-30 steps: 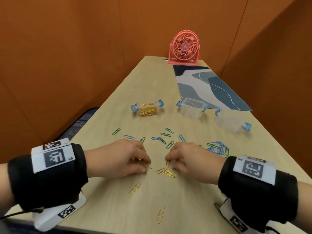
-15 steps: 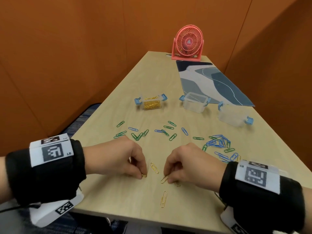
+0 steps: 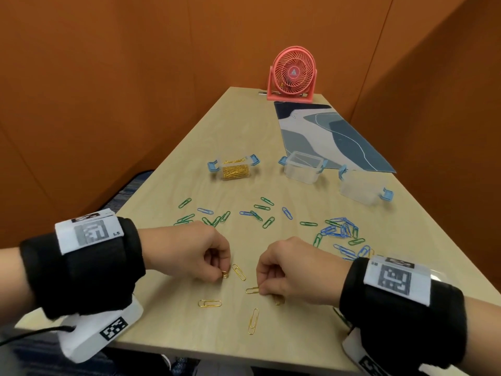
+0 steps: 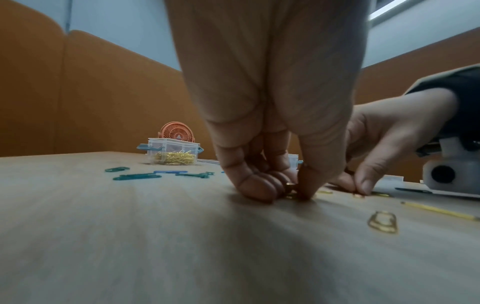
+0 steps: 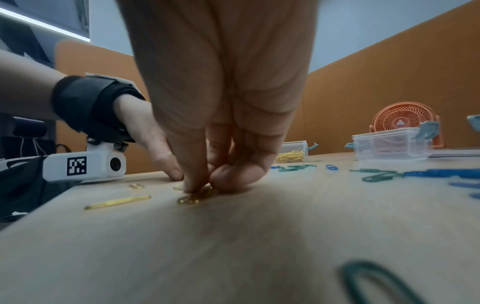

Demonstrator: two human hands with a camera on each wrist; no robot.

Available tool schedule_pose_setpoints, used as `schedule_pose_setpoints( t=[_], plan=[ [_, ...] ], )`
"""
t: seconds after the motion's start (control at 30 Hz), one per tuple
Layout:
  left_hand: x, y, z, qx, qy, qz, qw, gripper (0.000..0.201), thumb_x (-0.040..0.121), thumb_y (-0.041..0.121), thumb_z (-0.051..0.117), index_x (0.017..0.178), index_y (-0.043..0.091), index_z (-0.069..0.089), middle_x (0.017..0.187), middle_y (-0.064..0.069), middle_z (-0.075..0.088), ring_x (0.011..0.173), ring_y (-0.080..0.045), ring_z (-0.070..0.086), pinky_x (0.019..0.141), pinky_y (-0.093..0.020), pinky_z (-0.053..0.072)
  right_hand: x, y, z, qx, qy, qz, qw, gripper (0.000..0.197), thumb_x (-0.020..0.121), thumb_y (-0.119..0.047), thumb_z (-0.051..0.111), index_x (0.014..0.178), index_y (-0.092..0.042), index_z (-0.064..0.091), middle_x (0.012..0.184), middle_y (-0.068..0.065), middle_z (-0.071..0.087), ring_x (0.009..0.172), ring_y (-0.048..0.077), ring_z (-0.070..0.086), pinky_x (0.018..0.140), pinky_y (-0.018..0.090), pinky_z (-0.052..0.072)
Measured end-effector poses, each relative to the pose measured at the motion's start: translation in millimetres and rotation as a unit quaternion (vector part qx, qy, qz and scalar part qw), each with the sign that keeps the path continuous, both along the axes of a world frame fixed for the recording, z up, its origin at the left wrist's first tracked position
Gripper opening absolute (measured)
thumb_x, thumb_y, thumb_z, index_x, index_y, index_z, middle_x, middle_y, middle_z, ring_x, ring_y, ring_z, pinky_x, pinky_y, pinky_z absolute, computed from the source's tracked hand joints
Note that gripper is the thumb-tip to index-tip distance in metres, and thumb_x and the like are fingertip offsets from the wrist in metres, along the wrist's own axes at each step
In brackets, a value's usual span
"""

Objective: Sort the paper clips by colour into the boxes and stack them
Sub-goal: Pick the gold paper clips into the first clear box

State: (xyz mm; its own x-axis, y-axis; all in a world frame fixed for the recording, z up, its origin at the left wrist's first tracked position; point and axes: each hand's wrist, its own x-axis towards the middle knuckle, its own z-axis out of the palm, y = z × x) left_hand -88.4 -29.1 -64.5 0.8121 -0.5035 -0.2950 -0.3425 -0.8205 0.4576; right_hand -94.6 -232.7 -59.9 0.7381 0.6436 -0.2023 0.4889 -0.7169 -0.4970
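1. Two pinches going: my left hand (image 3: 189, 253) nips a gold clip (image 3: 225, 274) at the table (image 3: 162, 329), my right hand (image 3: 295, 272) nips another (image 3: 252, 290).
2. They're light, thin, springy wire lying flat, so probably slippery. I'd catch a rounded end with a nail.
3. Three more gold ones lie loose nearby (image 3: 209, 303).
4. Gold box (image 3: 235, 170) sits beyond scattered green and blue clips (image 3: 339, 230); nothing's really blocking me.

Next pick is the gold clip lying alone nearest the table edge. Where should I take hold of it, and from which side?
Judging by its pose, come from straight above: the gold clip lies flat on the table, clear of the others. Pinch across its narrow width at one rounded end, since the long wires lie too flush to lift.
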Motion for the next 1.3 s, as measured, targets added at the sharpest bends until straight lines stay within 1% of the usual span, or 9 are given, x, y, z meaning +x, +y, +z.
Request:
schedule_pose_setpoints(
  t=[0.2,0.3,0.43,0.57,0.7,0.87,0.97,1.2,1.3],
  plan=[
    [8,1,8,-0.033,0.032,0.010,0.999,0.013,0.080,0.019,0.070,0.075,0.030,0.064,0.070,0.014,0.064,0.063,0.002,0.055,0.064,-0.010,0.044,-2,0,5,0.000,-0.004,-0.001,1.000,0.008,0.077,-0.011,0.061,0.072,-0.018,0.063,0.058,-0.010,0.052,0.058,0.007,0.050,0.066,0.025,0.051],
    [8,11,20,-0.102,0.123,0.028,0.987,0.011,0.079,0.013,0.073,0.081,0.023,0.069,0.073,0.006,0.067,0.067,-0.005,0.060,0.066,-0.016,0.046,1,-8,10,0.054,0.016,-0.050,0.997,0.016,0.072,-0.008,0.065,0.072,-0.023,0.062,0.057,-0.010,0.056,0.052,0.001,0.050,0.061,0.019,0.048],
    [-4,21,23,-0.091,0.170,-0.011,0.981,0.016,0.076,0.014,0.077,0.089,0.022,0.073,0.081,0.001,0.072,0.074,-0.010,0.064,0.070,-0.018,0.048,-2,-14,16,0.081,0.049,-0.035,0.995,0.024,0.076,-0.007,0.062,0.091,-0.022,0.071,0.057,-0.011,0.057,0.050,-0.002,0.049,0.055,0.006,0.038],
    [-17,12,11,-0.069,0.125,-0.019,0.990,0.021,0.074,0.019,0.078,0.094,0.017,0.073,0.078,0.004,0.072,0.071,-0.001,0.061,0.069,-0.011,0.044,-14,-7,13,0.077,0.054,0.019,0.995,0.020,0.077,-0.007,0.063,0.088,-0.018,0.075,0.053,-0.011,0.054,0.049,-0.001,0.050,0.054,0.003,0.037],
    [-21,5,10,-0.032,0.075,-0.026,0.996,0.018,0.073,0.023,0.079,0.089,0.016,0.073,0.084,0.000,0.072,0.071,-0.003,0.059,0.065,-0.009,0.044,-19,1,4,0.039,0.034,0.060,0.997,0.019,0.077,-0.008,0.064,0.091,-0.015,0.074,0.064,-0.007,0.059,0.052,0.001,0.052,0.057,0.005,0.041],
    [-17,2,10,0.016,0.088,-0.040,0.995,0.009,0.077,0.027,0.074,0.081,0.022,0.069,0.088,-0.001,0.068,0.070,-0.003,0.055,0.067,-0.013,0.044,-20,6,4,0.035,0.033,0.069,0.996,0.015,0.077,-0.013,0.071,0.092,-0.013,0.074,0.067,-0.004,0.062,0.052,0.001,0.053,0.058,0.004,0.042],
    [-14,0,11,0.033,0.084,-0.061,0.994,0.006,0.080,0.026,0.072,0.083,0.022,0.068,0.078,0.008,0.064,0.067,0.000,0.054,0.065,-0.009,0.042,-21,7,4,0.029,0.021,0.074,0.997,0.013,0.078,-0.016,0.071,0.091,-0.013,0.073,0.071,0.000,0.064,0.054,0.004,0.051,0.060,0.007,0.041],
    [7,-12,8,-0.038,0.017,-0.042,0.998,0.021,0.078,0.020,0.074,0.098,0.024,0.069,0.075,0.011,0.069,0.069,0.002,0.059,0.067,-0.008,0.041,-21,8,3,-0.035,0.023,0.100,0.994,0.006,0.082,-0.017,0.063,0.083,-0.013,0.068,0.060,-0.008,0.052,0.053,0.005,0.048,0.063,0.019,0.045],
    [13,-15,5,-0.022,-0.003,-0.035,0.999,0.014,0.077,0.024,0.075,0.091,0.024,0.071,0.079,0.008,0.069,0.073,-0.006,0.061,0.069,-0.016,0.047,-21,0,9,-0.032,0.012,0.080,0.996,0.004,0.079,-0.016,0.063,0.079,-0.015,0.066,0.059,-0.009,0.051,0.052,0.005,0.048,0.058,0.014,0.041]
  ],
)
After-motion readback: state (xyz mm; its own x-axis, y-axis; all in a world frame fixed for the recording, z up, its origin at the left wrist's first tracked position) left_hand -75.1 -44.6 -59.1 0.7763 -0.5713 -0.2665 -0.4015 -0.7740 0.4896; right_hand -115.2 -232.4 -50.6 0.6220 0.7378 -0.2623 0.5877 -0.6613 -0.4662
